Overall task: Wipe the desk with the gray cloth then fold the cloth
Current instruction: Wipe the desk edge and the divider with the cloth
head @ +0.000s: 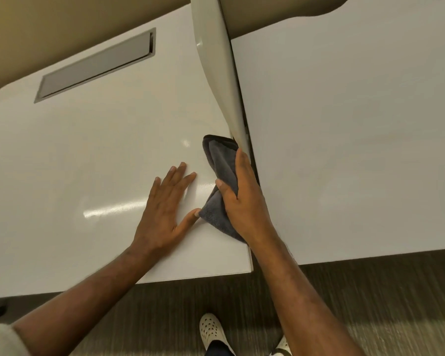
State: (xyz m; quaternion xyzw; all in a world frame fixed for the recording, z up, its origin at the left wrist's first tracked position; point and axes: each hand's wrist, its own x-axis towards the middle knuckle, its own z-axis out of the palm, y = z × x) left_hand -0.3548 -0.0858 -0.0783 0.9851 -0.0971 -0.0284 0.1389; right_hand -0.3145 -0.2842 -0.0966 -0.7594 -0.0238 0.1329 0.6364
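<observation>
Gray cloth (222,181) bunched under gripping right hand (244,199); left hand (165,211) flat beside.

— Stood on what? A dark, streaked floor (370,291) below the white tops.
— Split how? By a cream divider panel (216,73), upright between them.
— Lit from above? Glare streaks on the gloss; a gray cable hatch (95,65) set flush, far left.

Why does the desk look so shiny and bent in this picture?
Head view: overhead light glares in a bright streak on the desk beside the left hand; the wide-angle lens curves the divider; the floor is smeared by motion blur, while the gray cloth stays sharp.
</observation>
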